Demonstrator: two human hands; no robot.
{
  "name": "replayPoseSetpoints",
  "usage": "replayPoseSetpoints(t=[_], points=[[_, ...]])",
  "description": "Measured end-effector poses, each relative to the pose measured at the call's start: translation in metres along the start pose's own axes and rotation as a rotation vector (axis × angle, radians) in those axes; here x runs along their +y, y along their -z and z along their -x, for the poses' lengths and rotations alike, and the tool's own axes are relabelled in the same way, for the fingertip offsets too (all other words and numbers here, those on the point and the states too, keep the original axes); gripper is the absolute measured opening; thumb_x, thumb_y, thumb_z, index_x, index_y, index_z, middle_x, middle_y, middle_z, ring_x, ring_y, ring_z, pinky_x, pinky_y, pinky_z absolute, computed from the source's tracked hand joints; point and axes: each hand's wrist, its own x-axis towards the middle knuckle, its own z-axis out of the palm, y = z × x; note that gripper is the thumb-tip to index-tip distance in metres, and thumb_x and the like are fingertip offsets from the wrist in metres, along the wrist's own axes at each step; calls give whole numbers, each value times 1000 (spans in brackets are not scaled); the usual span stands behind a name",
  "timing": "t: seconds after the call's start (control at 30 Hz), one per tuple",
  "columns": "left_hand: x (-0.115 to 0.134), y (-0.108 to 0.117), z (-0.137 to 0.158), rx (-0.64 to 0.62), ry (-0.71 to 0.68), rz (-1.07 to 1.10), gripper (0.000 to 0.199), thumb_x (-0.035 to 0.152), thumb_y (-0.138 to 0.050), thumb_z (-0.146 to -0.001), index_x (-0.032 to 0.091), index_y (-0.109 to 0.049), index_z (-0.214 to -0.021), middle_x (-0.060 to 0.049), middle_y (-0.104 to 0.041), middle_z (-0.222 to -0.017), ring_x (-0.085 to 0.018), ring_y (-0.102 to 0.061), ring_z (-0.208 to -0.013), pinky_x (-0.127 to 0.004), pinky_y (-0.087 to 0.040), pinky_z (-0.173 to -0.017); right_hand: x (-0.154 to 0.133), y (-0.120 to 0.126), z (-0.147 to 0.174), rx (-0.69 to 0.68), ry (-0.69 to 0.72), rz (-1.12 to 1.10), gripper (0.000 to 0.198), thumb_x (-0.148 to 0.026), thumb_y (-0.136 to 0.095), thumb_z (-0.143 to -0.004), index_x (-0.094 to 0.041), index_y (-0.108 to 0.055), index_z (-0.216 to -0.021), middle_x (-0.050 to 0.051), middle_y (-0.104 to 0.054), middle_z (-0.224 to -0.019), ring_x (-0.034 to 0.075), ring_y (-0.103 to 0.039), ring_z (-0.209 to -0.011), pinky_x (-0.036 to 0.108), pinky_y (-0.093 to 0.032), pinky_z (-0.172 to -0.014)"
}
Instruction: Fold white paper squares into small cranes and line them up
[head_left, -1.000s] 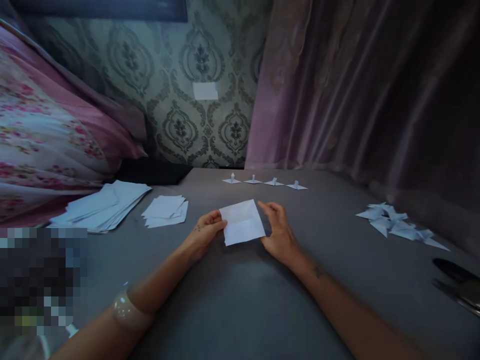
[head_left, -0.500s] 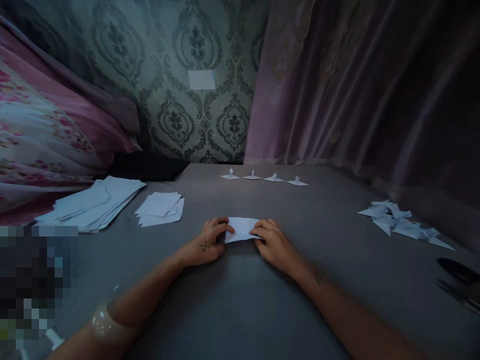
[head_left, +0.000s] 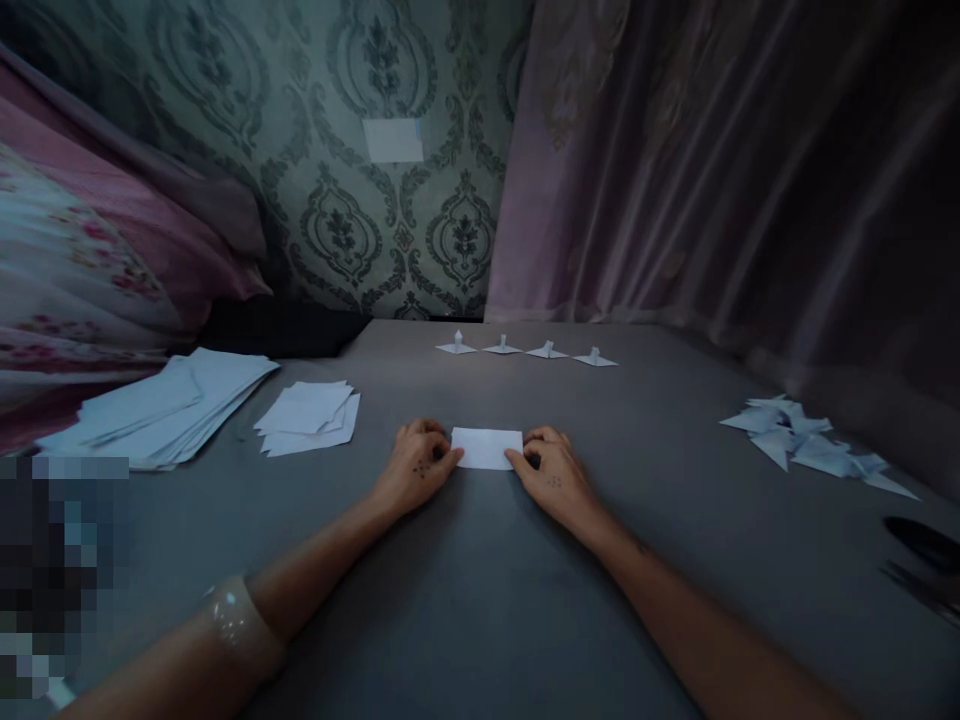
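Note:
A small white sheet of paper [head_left: 487, 449], now a neat rectangle that looks folded, lies in front of me at the middle of the grey table [head_left: 480, 600]. My left hand [head_left: 418, 462] pinches its left edge, thumb on the near corner and fingers curled behind. At the opposite edge my right hand [head_left: 553, 468] grips the paper the same way, with its thumb on the near right corner. The fingertips behind the paper are partly hidden.
Four-sided loose sheets [head_left: 311, 412] lie left of my hands, beside a larger paper stack [head_left: 172, 405]. Several folded paper figures [head_left: 502, 345] stand in a row at the back. More folded pieces [head_left: 817, 440] are heaped at right, near a dark object [head_left: 922, 540].
The paper has gone from a bent, partly raised sheet to a flatter, shallower rectangle. Both thumbs have moved to its near corners. The view has shifted slightly.

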Motion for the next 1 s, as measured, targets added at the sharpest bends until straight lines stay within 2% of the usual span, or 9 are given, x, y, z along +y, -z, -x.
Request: replayPoseSetpoints(t=[0.57,0.63,0.7,0.77,0.83,0.9,1.0], points=[[-13,-7,0,16,-85,-31,27,36,-57,-83,15,-63,-65,-11,-57,-100,-25,-52,-94,-42,-42,-86,1,2,0,8,14,77,26,-26,-58,-82,-19,-52,-58,6,-57,-85,21,-53,-88,34,-42,-79],[-11,-8,1,30,-127,-86,23,35,-56,-84,15,-62,-75,-11,-57,-99,-24,-52,-91,-41,-43,-84,2,3,1,10,16,96,22,-27,-59,-82,-19,-53,-62,6,-57,-84,21,-54,-85,34,-43,-77],[-4,-7,2,51,-205,-181,18,29,-53,-87,14,-60,-94,-12,-57,-106,-25,-51,-94,-42,-44,-84,2,3,2,26,32,107,14,-27,-59,-83,-18,-56,-72,6,-56,-85,21,-54,-84,34,-44,-76],[7,-6,5,22,-334,-285,24,16,-47,-89,17,-56,-111,-12,-53,-122,-26,-49,-106,-44,-42,-90,1,3,3,42,95,107,5,-22,-58,-84,-17,-58,-86,7,-57,-91,22,-53,-89,34,-44,-79],[19,-5,8,-177,-520,-301,26,11,-43,-89,18,-58,-109,-9,-57,-121,-24,-49,-113,-39,-43,-93,-1,2,6,16,218,109,14,-15,-51,-88,-18,-59,-98,7,-58,-97,20,-52,-94,32,-44,-81],[28,-3,13,-274,-552,-295,32,7,-41,-89,16,-56,-115,-9,-59,-121,-21,-52,-114,-33,-45,-94,-3,2,8,-66,360,142,24,-11,-44,-91,-22,-60,-106,6,-58,-100,18,-52,-95,30,-43,-82],[35,0,18,-302,-502,-319,41,4,-40,-86,11,-51,-125,-12,-57,-126,-22,-50,-121,-32,-45,-98,-8,7,14,-165,494,263,26,-15,-43,-94,-23,-59,-112,6,-58,-106,18,-52,-95,30,-43,-82]])
